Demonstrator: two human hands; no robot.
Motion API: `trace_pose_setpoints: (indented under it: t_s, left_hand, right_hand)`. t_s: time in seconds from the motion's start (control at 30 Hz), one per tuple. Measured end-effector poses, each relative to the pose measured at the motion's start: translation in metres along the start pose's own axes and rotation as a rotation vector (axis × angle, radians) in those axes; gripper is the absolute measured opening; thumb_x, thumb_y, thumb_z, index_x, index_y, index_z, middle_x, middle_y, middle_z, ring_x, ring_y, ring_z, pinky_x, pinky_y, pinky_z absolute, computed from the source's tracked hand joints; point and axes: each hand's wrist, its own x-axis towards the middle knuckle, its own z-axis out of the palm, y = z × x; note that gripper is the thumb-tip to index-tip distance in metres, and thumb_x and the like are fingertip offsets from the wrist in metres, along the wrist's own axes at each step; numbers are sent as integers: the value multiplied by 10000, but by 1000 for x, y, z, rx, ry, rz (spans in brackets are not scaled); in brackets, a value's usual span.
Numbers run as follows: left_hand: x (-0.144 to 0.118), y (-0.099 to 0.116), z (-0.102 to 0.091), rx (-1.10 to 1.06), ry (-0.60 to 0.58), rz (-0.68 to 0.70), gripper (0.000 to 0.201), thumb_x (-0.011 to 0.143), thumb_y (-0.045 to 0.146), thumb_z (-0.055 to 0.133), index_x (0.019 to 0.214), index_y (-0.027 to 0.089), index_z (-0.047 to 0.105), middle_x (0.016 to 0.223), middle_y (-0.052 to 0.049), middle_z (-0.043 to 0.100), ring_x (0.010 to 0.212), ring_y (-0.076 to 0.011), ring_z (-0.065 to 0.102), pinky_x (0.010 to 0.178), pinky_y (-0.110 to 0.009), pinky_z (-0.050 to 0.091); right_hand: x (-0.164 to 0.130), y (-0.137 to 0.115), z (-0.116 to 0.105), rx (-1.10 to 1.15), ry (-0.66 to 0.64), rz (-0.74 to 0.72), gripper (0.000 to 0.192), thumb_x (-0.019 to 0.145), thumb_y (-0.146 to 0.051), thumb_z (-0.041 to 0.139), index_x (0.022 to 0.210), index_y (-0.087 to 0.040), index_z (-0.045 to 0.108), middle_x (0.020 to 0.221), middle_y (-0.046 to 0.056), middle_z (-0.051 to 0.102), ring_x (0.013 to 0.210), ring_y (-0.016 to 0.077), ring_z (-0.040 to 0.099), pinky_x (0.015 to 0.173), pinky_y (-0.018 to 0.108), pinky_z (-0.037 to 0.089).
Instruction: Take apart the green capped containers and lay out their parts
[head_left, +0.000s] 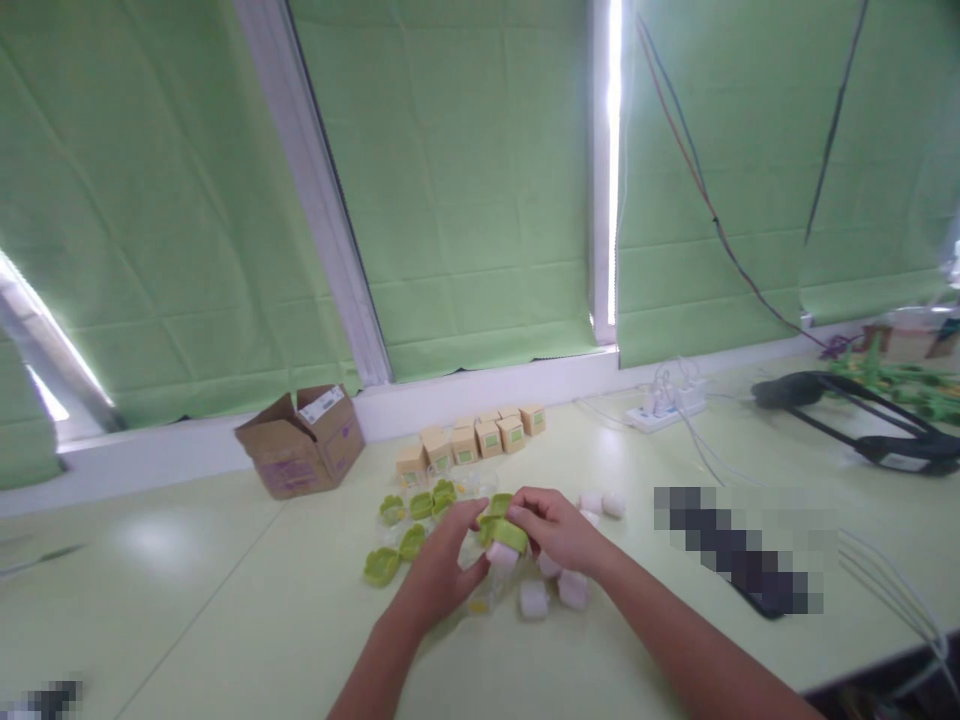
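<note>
Both hands meet over table [225, 620] centre. Right hand [559, 530] fingers clamped on green lid [504, 533]; left hand [442, 570] fingers closed around white jar [501, 555] beneath. I judge: keep lid level, jar steady, clear of loose lids [409, 520] and jars [534, 598].

Glossy pale-green laminate table [225, 600]; on it, matt brown corrugated cardboard box [304, 445], smooth green plastic caps [409, 520], matt tan card cartons [480, 435]; creased green cloth blinds [465, 170] behind.

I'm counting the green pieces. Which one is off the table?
The green piece pinched between the left hand and right hand. The other green pieces lie loose on the table, left of the hands.
</note>
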Motion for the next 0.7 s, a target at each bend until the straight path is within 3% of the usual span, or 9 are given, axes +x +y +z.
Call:
trace_pose_setpoints:
  t_s: [0.1, 0.27, 0.47, 0.6, 0.7]
  left_hand:
    - [-1, 4, 4, -57, -9, 16, 549, 789, 150, 546, 1302, 247, 377, 1143, -78, 557, 882, -179, 559, 844, -355, 472]
    - [-1, 5, 5, -114, -60, 52, 512, 821, 183, 560, 1309, 254, 424, 1033, -53, 597, 812, -153, 557, 778, -292, 474]
    - [1, 12, 1, -130, -101, 57, 436, 824, 249, 592, 1251, 272, 508, 981, -31, 648, 781, -146, 577, 744, -269, 471]
    - [0, 18, -3, -74, -42, 21, 478, 746, 328, 651, 1200, 234, 536, 1009, -53, 660, 790, -168, 589, 757, -296, 479]
    - [0, 19, -6, 10, 21, -39, 453, 702, 347, 647, 1122, 200, 564, 902, -49, 662, 712, -167, 572, 693, -296, 478]
  right_hand:
    - [-1, -1, 5, 72, -93, 73, 313, 852, -464, 507, 715, -184, 539, 516, -64, 491, 393, 66, 456, 385, 161, 361]
    - [-1, 3, 5, 145, -126, 229, 353, 838, -516, 505, 771, -178, 581, 461, -61, 514, 360, 83, 495, 332, 152, 341]
    - [-1, 10, 4, 176, -161, 250, 364, 839, -506, 502, 796, -164, 619, 488, -34, 563, 345, 89, 485, 305, 159, 306]
    - [2, 11, 4, 109, -75, 199, 409, 868, -524, 436, 824, -161, 619, 543, -26, 559, 387, 83, 494, 322, 152, 306]
    - [2, 5, 2, 53, 43, 114, 404, 891, -505, 400, 917, -165, 617, 707, 1, 606, 462, 72, 511, 375, 156, 346]
